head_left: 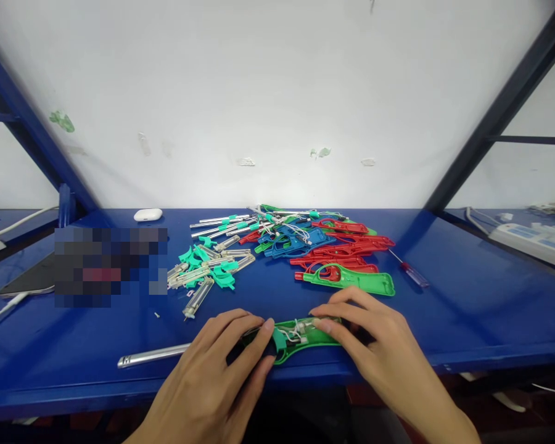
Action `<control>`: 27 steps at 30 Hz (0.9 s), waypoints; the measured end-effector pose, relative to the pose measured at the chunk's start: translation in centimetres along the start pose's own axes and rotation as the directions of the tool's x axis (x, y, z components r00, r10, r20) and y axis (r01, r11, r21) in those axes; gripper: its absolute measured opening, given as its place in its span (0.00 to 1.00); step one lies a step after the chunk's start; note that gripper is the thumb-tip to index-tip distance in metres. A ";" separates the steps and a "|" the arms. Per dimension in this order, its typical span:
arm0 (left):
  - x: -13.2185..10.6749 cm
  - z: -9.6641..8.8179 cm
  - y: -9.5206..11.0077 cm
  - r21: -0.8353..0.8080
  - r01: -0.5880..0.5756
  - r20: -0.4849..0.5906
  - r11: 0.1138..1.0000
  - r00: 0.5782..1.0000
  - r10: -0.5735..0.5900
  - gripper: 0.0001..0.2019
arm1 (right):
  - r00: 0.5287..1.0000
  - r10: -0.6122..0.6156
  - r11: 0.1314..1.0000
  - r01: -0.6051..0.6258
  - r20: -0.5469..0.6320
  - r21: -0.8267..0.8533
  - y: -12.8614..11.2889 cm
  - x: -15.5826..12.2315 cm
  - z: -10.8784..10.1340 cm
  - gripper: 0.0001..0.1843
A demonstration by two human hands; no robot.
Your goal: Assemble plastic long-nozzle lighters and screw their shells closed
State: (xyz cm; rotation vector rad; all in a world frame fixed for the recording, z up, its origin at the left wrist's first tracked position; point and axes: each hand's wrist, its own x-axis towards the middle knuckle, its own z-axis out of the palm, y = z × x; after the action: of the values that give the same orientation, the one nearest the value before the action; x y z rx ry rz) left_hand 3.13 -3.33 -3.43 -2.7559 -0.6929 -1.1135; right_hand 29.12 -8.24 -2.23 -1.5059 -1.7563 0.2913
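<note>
An open green lighter shell (321,338) lies near the front edge of the table, its inside facing up. My left hand (213,364) is closed around the shell's front part, next to a teal trigger (280,340). From under that hand a silver metal tube (157,354) sticks out to the left. White wires (296,335) run beside the trigger. At the wide end, my right hand (374,333) pinches a clear fuel tank (311,325) that sits in the shell; the fingers partly hide it.
Clear fuel tanks (198,299) with teal triggers are heaped left of centre. Behind lie several metal tubes (217,228) with wires, plus red shells (346,250) and blue shells (291,242). A screwdriver (414,274) is at right. A white earbud case (148,214) stands at back left.
</note>
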 end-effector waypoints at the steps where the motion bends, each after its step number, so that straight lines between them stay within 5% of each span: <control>1: 0.0 0.0 0.0 0.007 -0.001 -0.005 1.000 1.000 0.001 0.16 | 1.000 -0.009 1.000 0.009 0.000 0.001 0.0 0.0 0.0 0.08; 21: 0.0 0.0 0.1 0.006 -0.005 0.019 1.000 1.000 0.004 0.16 | 0.999 -0.049 0.999 0.050 -0.016 0.020 0.0 -0.3 -0.4 0.09; 27: 0.1 0.0 0.0 0.005 -0.002 0.008 1.000 1.000 0.002 0.16 | 0.975 -0.217 0.975 0.219 0.052 -0.037 -0.6 -0.7 -0.6 0.12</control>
State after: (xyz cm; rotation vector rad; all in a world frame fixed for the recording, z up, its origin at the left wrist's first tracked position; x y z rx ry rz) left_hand 3.19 -3.32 -3.34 -2.7576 -0.6935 -1.0989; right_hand 29.10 -9.22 -1.70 -1.3295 -1.9578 0.1797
